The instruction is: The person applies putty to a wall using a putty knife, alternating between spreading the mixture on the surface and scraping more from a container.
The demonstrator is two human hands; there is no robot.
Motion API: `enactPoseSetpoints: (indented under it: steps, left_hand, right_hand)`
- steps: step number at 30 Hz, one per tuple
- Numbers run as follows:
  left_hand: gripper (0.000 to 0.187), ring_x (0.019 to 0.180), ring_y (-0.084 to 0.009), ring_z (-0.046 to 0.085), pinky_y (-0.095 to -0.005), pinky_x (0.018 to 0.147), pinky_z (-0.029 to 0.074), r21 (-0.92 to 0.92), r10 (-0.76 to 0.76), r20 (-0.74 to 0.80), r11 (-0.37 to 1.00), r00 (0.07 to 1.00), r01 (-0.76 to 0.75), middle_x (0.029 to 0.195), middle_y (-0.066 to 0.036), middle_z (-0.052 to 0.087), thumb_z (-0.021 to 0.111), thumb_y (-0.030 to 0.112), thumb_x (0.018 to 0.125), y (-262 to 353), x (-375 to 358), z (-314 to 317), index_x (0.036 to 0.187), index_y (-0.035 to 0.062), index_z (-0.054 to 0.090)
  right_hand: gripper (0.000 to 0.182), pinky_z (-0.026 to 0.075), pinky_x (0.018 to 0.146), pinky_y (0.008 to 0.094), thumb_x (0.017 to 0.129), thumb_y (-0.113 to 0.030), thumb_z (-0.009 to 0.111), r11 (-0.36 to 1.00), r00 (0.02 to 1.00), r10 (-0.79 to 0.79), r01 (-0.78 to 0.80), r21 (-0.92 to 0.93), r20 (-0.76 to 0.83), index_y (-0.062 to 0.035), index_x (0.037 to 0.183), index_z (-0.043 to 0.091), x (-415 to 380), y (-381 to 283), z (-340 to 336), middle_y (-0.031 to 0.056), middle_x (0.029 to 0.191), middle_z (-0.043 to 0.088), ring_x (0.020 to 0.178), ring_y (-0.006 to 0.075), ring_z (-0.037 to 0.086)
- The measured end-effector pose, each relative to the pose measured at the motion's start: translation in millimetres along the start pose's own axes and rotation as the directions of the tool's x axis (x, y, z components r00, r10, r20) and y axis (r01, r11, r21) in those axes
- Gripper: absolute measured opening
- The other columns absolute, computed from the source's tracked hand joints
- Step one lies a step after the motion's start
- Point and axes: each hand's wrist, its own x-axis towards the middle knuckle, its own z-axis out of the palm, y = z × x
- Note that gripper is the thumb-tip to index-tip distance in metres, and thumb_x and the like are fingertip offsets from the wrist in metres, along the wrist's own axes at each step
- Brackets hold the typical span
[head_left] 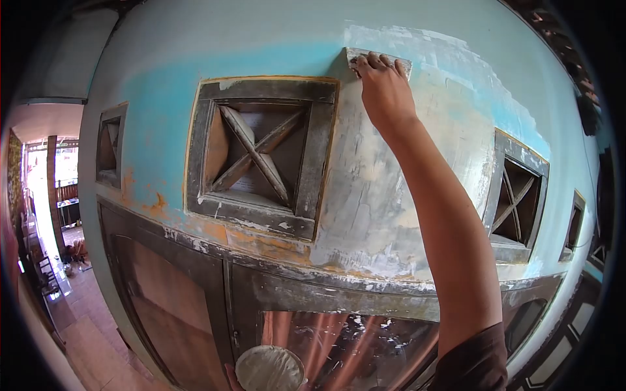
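High on the wall [378, 163], my right hand [383, 81] grips a flat scraper [351, 60] and holds it against the surface, fingers bent over its edge. Pale, streaky filler covers the wall below and to the right of it, with turquoise paint to the left. At the bottom, a round container [270, 369] of whitish paste is held by my left hand [232, 378], of which only a sliver of fingers shows at its left side.
A square wooden vent frame [261, 85] with crossed bars is left of my right arm, another [538, 163] to the right. Below are a dark wooden ledge, a door panel [163, 306] and a window with orange curtains [326, 339]. A tiled floor [98, 352] lies at lower left.
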Motion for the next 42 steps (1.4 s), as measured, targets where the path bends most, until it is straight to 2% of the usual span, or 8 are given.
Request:
enactPoseSetpoints:
  steps: [4, 9, 12, 16, 18, 19, 22, 42]
  left_hand:
    - [0.083, 0.131, -0.0417, 0.049, -0.0606, 0.107, 0.041, -0.014, -0.017, -0.006, 1.000, 1.000, 0.017, 0.144, -0.018, 0.051, 0.030, 0.072, 0.095, -2.9, 8.5, -5.0, 0.144, 0.0070, 0.046]
    - [0.082, 0.131, -0.0417, 0.049, -0.0605, 0.107, 0.041, -0.039, -0.039, -0.008, 0.999, 0.999, 0.038, 0.143, -0.018, 0.052, 0.030, 0.071, 0.095, -9.1, 19.6, -6.4, 0.144, 0.0070, 0.047]
    - [0.082, 0.131, -0.0416, 0.049, -0.0604, 0.107, 0.041, -0.052, -0.061, -0.007, 0.997, 0.998, 0.061, 0.143, -0.018, 0.052, 0.030, 0.071, 0.095, -15.7, 25.0, -6.3, 0.144, 0.0070, 0.047]
    - [0.081, 0.130, -0.0416, 0.050, -0.0603, 0.107, 0.041, -0.072, -0.098, -0.005, 0.993, 0.995, 0.097, 0.143, -0.018, 0.052, 0.031, 0.071, 0.095, -26.0, 29.8, -5.1, 0.143, 0.0070, 0.047]
    - [0.081, 0.130, -0.0416, 0.050, -0.0602, 0.107, 0.042, -0.079, -0.110, -0.001, 0.991, 0.994, 0.109, 0.143, -0.018, 0.052, 0.031, 0.070, 0.095, -28.8, 34.1, -4.4, 0.143, 0.0070, 0.047]
    - [0.081, 0.130, -0.0416, 0.050, -0.0602, 0.107, 0.042, -0.084, -0.115, 0.000, 0.990, 0.993, 0.115, 0.142, -0.018, 0.052, 0.031, 0.070, 0.095, -30.4, 35.8, -4.0, 0.143, 0.0071, 0.047]
    - [0.081, 0.130, -0.0416, 0.050, -0.0601, 0.107, 0.042, -0.102, -0.135, -0.003, 0.986, 0.991, 0.134, 0.142, -0.018, 0.053, 0.031, 0.070, 0.095, -36.1, 37.0, -3.6, 0.143, 0.0071, 0.048]
    - [0.078, 0.128, -0.0414, 0.051, -0.0597, 0.106, 0.043, -0.169, -0.224, -0.045, 0.962, 0.974, 0.214, 0.141, -0.018, 0.054, 0.032, 0.068, 0.096, -27.6, -3.5, 1.0, 0.142, 0.0071, 0.049]
  right_hand:
    - [0.036, 0.035, 0.114, 0.0508, 0.095, -0.008, 0.049, 0.999, 1.000, -0.002, 0.002, 0.047, -0.008, -0.0030, 0.130, 0.059, -0.5, 4.6, 9.5, 0.0184, 0.139, 0.056, 0.133, 0.0357, 0.050]
    - [0.042, 0.044, 0.105, 0.0542, 0.085, 0.003, 0.056, 0.981, 0.966, -0.100, 0.055, 0.187, 0.241, 0.0000, 0.127, 0.059, 7.1, 17.5, 3.6, 0.0184, 0.127, 0.061, 0.126, 0.0401, 0.052]
    - [0.034, 0.048, 0.099, 0.0533, 0.085, 0.003, 0.055, 0.978, 0.988, -0.119, 0.099, 0.185, 0.099, 0.0011, 0.118, 0.061, -0.7, 15.4, 9.1, 0.0196, 0.122, 0.062, 0.120, 0.0399, 0.055]
    - [0.028, 0.050, 0.095, 0.0518, 0.085, 0.003, 0.055, 0.980, 0.980, -0.116, 0.086, 0.180, 0.163, 0.0018, 0.112, 0.062, -1.8, 7.2, -1.1, 0.0207, 0.118, 0.063, 0.114, 0.0400, 0.058]
    - [0.060, 0.037, 0.115, 0.0417, 0.080, 0.014, 0.046, 0.992, 0.939, -0.023, -0.022, 0.125, 0.344, -0.0016, 0.137, 0.056, -2.2, -3.0, -20.3, 0.0225, 0.146, 0.047, 0.134, 0.0424, 0.045]
    - [0.060, 0.037, 0.115, 0.0417, 0.080, 0.014, 0.046, 0.992, 0.939, -0.022, -0.021, 0.122, 0.344, -0.0016, 0.137, 0.056, -6.0, -0.4, -15.3, 0.0225, 0.146, 0.047, 0.134, 0.0424, 0.045]
    - [0.032, 0.052, 0.095, 0.0499, 0.085, 0.003, 0.054, 0.980, 0.976, -0.168, 0.151, 0.126, 0.136, 0.0037, 0.116, 0.060, -19.2, 5.6, -1.5, 0.0218, 0.121, 0.062, 0.116, 0.0396, 0.057]
    - [0.055, 0.033, 0.114, 0.0558, 0.086, 0.006, 0.048, 0.973, 0.958, -0.160, 0.111, 0.204, 0.239, 0.0057, 0.140, 0.047, -105.2, -26.3, -31.0, 0.0243, 0.148, 0.044, 0.140, 0.0446, 0.036]
